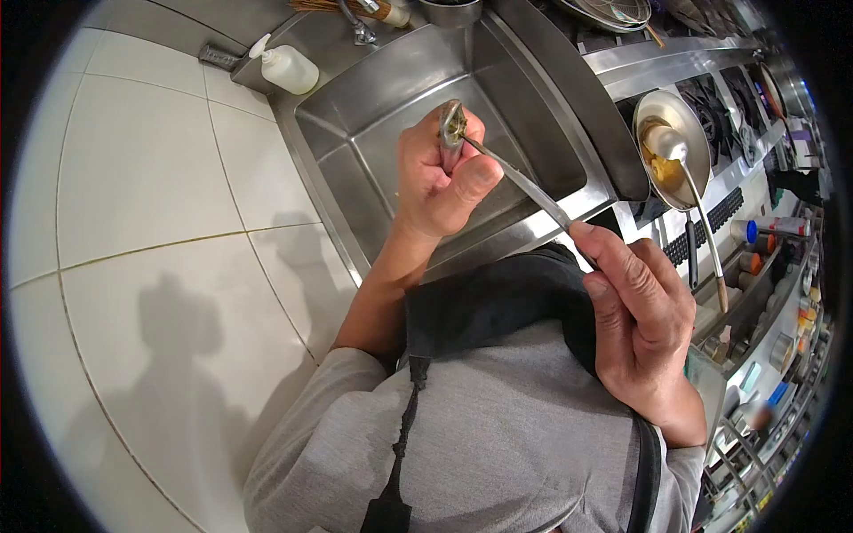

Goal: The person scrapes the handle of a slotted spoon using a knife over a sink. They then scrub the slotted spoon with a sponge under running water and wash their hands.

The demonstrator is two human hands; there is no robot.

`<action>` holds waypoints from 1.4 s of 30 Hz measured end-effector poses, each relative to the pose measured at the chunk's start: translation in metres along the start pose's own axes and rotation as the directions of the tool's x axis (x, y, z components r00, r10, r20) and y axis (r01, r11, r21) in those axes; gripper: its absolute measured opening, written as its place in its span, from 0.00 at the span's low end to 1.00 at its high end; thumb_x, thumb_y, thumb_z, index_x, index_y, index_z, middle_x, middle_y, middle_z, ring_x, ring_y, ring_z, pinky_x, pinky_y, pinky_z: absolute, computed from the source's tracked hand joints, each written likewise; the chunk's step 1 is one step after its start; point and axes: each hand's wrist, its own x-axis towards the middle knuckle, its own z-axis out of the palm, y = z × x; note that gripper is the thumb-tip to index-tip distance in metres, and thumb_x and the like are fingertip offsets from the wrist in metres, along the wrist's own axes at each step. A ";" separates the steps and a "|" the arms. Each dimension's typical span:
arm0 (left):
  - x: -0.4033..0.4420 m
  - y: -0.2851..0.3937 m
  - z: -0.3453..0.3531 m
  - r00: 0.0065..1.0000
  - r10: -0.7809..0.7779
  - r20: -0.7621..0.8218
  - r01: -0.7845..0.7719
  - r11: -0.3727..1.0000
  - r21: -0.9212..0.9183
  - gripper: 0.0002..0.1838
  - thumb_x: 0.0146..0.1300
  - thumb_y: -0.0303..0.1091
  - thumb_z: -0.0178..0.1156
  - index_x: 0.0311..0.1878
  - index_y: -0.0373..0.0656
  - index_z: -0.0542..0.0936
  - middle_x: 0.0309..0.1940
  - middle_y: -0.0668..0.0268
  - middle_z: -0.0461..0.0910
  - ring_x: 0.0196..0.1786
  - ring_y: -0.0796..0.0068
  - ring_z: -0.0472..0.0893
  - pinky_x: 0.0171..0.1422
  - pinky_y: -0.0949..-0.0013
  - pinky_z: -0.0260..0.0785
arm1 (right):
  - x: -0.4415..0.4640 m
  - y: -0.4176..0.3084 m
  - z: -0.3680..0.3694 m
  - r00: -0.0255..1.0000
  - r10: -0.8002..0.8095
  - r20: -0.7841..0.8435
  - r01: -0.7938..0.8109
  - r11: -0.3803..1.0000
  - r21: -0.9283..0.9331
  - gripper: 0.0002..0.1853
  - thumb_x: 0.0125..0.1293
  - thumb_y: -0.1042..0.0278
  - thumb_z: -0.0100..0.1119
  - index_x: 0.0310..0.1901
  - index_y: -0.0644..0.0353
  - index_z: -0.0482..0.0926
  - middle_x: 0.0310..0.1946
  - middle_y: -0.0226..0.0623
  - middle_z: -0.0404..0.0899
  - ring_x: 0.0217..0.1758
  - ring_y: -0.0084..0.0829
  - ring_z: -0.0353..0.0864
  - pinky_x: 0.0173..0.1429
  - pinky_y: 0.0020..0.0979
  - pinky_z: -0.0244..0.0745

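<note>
Over the sink (355, 191), my left hand (440, 182) is closed around a small, pointed, hollow-looking metal piece (450, 133) with greenish-brown matter in its opening; its exact kind is unclear. Between the thumb and fingers of my right hand (641, 324) is a slim metal utensil (538, 197), slanting up and left. Its thin far tip meets the opening of the piece in my left hand. The near end of the utensil is partly covered by my fingers.
A white pump bottle (290, 69) stands on the sink's corner below the faucet (362, 34). To the right, a pan (646, 111) holds a ladle (671, 144) and yellow food on the stove. Jars (745, 231) and containers line the far right. Tiled wall (151, 169) fills the left.
</note>
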 end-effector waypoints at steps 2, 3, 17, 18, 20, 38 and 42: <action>0.000 -0.001 0.000 1.000 0.008 0.006 -0.008 1.000 0.013 0.28 0.65 0.56 0.77 0.33 0.42 0.74 0.20 0.78 0.64 0.24 0.86 0.61 0.28 0.73 0.51 | -0.001 -0.001 -0.003 0.999 0.017 0.034 -0.017 1.000 -0.010 0.20 0.73 0.81 0.64 0.65 0.68 0.82 0.52 0.43 0.90 0.33 0.27 0.77 0.38 0.28 0.75; 0.000 -0.001 -0.001 1.000 0.011 0.009 -0.011 1.000 0.016 0.28 0.65 0.56 0.77 0.33 0.42 0.74 0.20 0.78 0.64 0.24 0.86 0.61 0.28 0.74 0.51 | -0.001 -0.001 -0.003 0.999 0.017 0.036 -0.016 1.000 -0.013 0.20 0.73 0.81 0.64 0.65 0.68 0.82 0.52 0.43 0.90 0.32 0.27 0.77 0.38 0.28 0.74; -0.003 0.008 -0.002 0.994 -0.094 0.055 0.091 0.994 0.066 0.34 0.65 0.66 0.73 0.37 0.41 0.72 0.28 0.76 0.62 0.29 0.85 0.61 0.32 0.72 0.49 | 0.002 0.001 0.003 0.998 -0.038 -0.040 0.039 0.999 0.010 0.24 0.64 0.86 0.67 0.63 0.64 0.85 0.28 0.37 0.77 0.25 0.31 0.75 0.30 0.33 0.72; -0.003 0.007 -0.001 0.994 -0.093 0.051 0.090 0.994 0.064 0.34 0.65 0.67 0.72 0.38 0.41 0.72 0.28 0.76 0.62 0.29 0.85 0.61 0.32 0.72 0.49 | 0.002 0.002 0.003 0.998 -0.040 -0.042 0.041 0.999 0.013 0.24 0.65 0.86 0.67 0.64 0.63 0.85 0.28 0.37 0.77 0.26 0.31 0.75 0.30 0.33 0.72; -0.004 0.007 -0.001 0.995 -0.093 0.045 0.089 0.994 0.068 0.35 0.65 0.67 0.72 0.38 0.41 0.73 0.28 0.76 0.63 0.29 0.84 0.61 0.32 0.72 0.50 | 0.002 0.002 0.003 0.999 -0.038 -0.035 0.038 0.999 0.010 0.24 0.65 0.86 0.67 0.64 0.63 0.85 0.29 0.37 0.77 0.26 0.31 0.75 0.30 0.33 0.72; -0.003 0.009 -0.002 0.998 -0.032 0.050 0.021 0.979 0.203 0.35 0.68 0.67 0.69 0.31 0.40 0.73 0.27 0.71 0.69 0.28 0.81 0.67 0.31 0.71 0.55 | 0.000 0.000 0.006 0.999 0.008 -0.049 -0.008 1.000 -0.008 0.24 0.63 0.88 0.68 0.62 0.64 0.85 0.30 0.40 0.81 0.26 0.31 0.76 0.31 0.32 0.73; -0.004 0.008 -0.002 0.999 -0.033 0.044 0.023 0.978 0.207 0.34 0.69 0.66 0.68 0.31 0.40 0.73 0.27 0.71 0.69 0.28 0.81 0.68 0.32 0.71 0.55 | 0.000 -0.002 0.006 0.999 0.021 -0.048 -0.021 1.000 -0.001 0.25 0.62 0.89 0.67 0.62 0.64 0.85 0.30 0.39 0.81 0.26 0.30 0.76 0.31 0.32 0.73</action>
